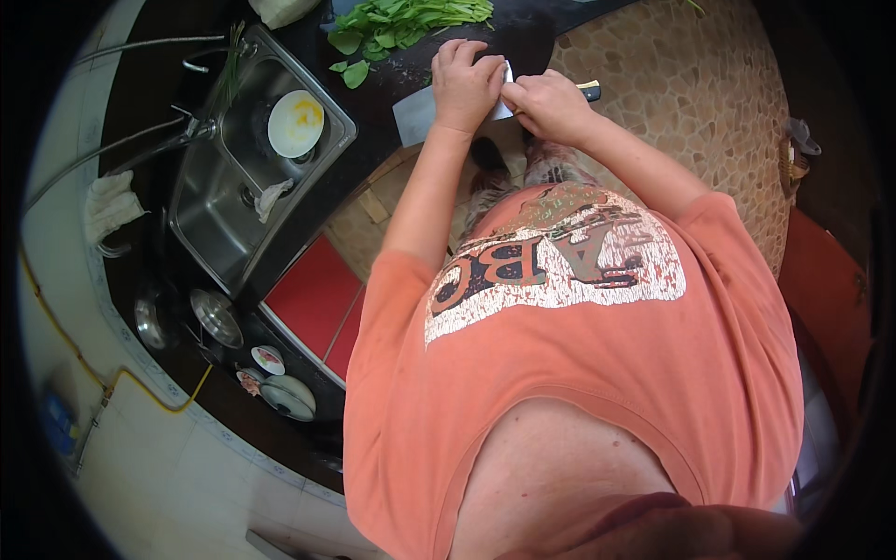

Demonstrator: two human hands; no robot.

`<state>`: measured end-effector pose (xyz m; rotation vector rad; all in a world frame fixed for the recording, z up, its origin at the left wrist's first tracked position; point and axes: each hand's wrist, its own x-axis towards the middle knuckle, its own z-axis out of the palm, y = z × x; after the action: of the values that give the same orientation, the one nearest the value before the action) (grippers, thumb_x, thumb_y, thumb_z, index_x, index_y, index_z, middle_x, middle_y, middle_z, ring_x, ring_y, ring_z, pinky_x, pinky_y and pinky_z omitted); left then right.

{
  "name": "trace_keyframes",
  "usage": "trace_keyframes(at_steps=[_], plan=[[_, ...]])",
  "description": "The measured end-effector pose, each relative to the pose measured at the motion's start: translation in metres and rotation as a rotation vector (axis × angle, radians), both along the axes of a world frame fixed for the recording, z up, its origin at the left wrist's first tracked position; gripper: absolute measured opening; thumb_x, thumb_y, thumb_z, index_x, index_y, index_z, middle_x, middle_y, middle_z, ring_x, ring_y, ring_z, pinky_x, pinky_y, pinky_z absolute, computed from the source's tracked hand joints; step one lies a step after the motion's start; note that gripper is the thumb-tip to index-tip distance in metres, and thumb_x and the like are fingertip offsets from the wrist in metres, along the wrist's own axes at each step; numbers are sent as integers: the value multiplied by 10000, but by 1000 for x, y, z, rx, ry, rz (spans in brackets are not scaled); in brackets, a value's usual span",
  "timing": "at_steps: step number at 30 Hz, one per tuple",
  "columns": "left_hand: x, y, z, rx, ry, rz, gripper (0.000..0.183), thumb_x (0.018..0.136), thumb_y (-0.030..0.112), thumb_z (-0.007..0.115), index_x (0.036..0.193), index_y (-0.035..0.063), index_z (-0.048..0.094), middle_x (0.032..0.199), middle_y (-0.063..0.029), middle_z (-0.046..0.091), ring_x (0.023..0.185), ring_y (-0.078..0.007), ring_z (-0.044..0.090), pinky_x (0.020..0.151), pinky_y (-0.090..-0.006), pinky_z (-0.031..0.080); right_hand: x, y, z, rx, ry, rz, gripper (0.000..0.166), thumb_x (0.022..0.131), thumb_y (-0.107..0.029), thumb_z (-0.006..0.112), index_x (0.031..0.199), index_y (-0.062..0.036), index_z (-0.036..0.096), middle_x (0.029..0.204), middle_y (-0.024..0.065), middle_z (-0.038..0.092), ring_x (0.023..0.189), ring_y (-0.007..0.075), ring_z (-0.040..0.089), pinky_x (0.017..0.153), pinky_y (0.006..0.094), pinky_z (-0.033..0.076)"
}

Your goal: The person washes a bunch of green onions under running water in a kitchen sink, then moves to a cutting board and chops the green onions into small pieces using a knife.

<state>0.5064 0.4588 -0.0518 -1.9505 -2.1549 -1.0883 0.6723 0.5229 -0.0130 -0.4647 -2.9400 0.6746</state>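
Observation:
My right hand (549, 105) is closed around a knife, whose dark handle end (590, 91) with a yellowish metal edge sticks out to its right. A bright flat surface (502, 110), which looks like part of the blade, shows between my hands. My left hand (467, 84) curves over it, fingers bent; the undersides of those fingers are hidden, so its hold cannot be told. A flat pale grey piece (414, 117) shows left of my left wrist; whether it joins the bright surface is hidden. Green leafy vegetables (406, 24) lie just beyond my left hand on the dark counter.
A steel sink (213, 210) at left holds a white bowl (296, 115) with yellow residue; a pale cloth (271, 199) hangs over its divider or edge. Lids (287, 397) and small dishes (268, 360) stand at lower left. The dark counter edge (360, 164) curves below the pale piece.

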Motion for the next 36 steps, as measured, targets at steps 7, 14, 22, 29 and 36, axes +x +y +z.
trace_keyframes(at_steps=[7,14,22,29,36], plan=[[-13,-19,-14,7,66,47,102,747,187,717,838,143,708,1011,-28,641,1021,-273,553,852,-409,442,10,0,3,30,13,-37,204,744,-106,660,898,-131,528,785,33,564,789,234,603,686,385,419],[-26,-38,-27,-74,118,87,85,776,158,703,845,116,677,1025,-48,635,995,-279,569,839,-401,459,37,6,10,85,-27,-64,146,781,-124,627,885,-127,525,776,41,584,787,243,612,693,392,426],[-47,-67,-38,-121,117,238,112,780,137,711,880,99,676,1083,-87,617,1031,-322,549,883,-417,455,85,22,28,-52,39,-220,294,757,-112,635,1046,-152,600,900,63,645,842,266,629,736,378,453],[-31,-69,9,70,-132,358,126,778,88,715,893,84,662,1052,-95,636,1032,-302,556,878,-407,450,47,27,22,-1247,110,-524,183,896,-160,555,1030,-49,613,708,3,568,568,96,499,547,251,411],[-22,-77,-1,5,-113,620,82,804,112,700,874,71,709,1041,-90,655,1007,-290,573,859,-393,463,5,27,20,-1743,263,-649,81,909,-139,547,946,-67,538,703,21,538,514,89,446,525,251,383]])
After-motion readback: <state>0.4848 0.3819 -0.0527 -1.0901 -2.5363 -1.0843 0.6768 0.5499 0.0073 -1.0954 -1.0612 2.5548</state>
